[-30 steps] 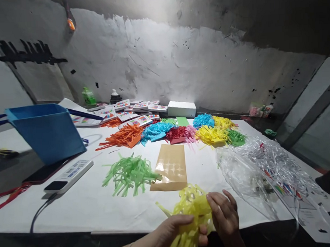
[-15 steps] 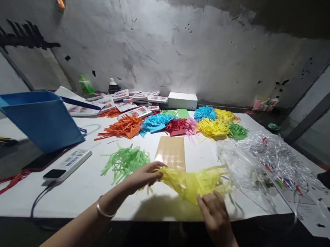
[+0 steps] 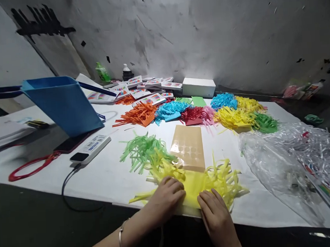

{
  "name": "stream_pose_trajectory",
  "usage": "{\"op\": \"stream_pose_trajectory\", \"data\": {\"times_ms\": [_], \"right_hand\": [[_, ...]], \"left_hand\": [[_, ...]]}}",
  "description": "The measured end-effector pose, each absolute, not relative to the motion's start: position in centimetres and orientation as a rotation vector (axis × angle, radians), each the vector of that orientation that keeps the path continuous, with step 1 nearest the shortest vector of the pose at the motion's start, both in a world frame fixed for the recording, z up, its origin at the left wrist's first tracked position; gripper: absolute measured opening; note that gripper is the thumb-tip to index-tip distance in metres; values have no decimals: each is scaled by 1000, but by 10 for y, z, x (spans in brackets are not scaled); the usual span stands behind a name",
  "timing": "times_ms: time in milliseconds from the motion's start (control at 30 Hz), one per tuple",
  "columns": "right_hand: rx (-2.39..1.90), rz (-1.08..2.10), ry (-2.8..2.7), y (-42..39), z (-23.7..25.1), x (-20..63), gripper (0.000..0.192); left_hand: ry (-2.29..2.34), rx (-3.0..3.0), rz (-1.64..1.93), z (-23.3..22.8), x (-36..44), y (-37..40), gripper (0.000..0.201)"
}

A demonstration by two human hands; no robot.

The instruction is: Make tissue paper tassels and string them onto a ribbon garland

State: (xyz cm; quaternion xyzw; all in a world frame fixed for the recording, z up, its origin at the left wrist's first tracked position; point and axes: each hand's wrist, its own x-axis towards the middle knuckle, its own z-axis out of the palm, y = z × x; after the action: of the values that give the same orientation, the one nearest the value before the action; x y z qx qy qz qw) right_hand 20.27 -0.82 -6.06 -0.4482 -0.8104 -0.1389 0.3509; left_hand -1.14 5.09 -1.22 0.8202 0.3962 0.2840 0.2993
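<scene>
- Your left hand [image 3: 166, 195] presses flat, fingers together and slightly curled, on the left part of the yellow fringed paper [image 3: 195, 181]; your right hand [image 3: 215, 215] lies flat on its near right edge. Neither pinches it — both pin it down.
- The yellow fringed paper sits at the near edge of the white table [image 3: 101, 178], just in front of the tan sticker sheet [image 3: 188, 147] and touching the green fringed paper [image 3: 144, 152].
- Risk, as I judge it: the thin strips could tear or crumple if you slide your palms, and the sheet could slip off the edge since it overhangs slightly.
- Both forearms come in low from below, wrists near the table rim, a bangle [image 3: 120, 238] on your left wrist.
</scene>
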Motion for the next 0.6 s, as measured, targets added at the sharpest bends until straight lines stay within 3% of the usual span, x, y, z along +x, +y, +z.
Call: {"op": "stream_pose_trajectory", "data": {"times_ms": [200, 333, 500, 600], "right_hand": [[-1145, -345, -2118, -12, -61, 208, 32], [-1108, -319, -2156, -11, -59, 210, 29], [-1115, -272, -2155, -10, -53, 211, 25], [-1131, -267, -2165, -13, -50, 216, 27]], "left_hand": [[1344, 2680, 539, -17, -109, 84, 35], [1507, 2661, 629, 10, -144, 72, 45], [950, 2570, 617, 27, -64, 35, 53], [865, 2644, 569, 2, -10, 30, 28]]}}
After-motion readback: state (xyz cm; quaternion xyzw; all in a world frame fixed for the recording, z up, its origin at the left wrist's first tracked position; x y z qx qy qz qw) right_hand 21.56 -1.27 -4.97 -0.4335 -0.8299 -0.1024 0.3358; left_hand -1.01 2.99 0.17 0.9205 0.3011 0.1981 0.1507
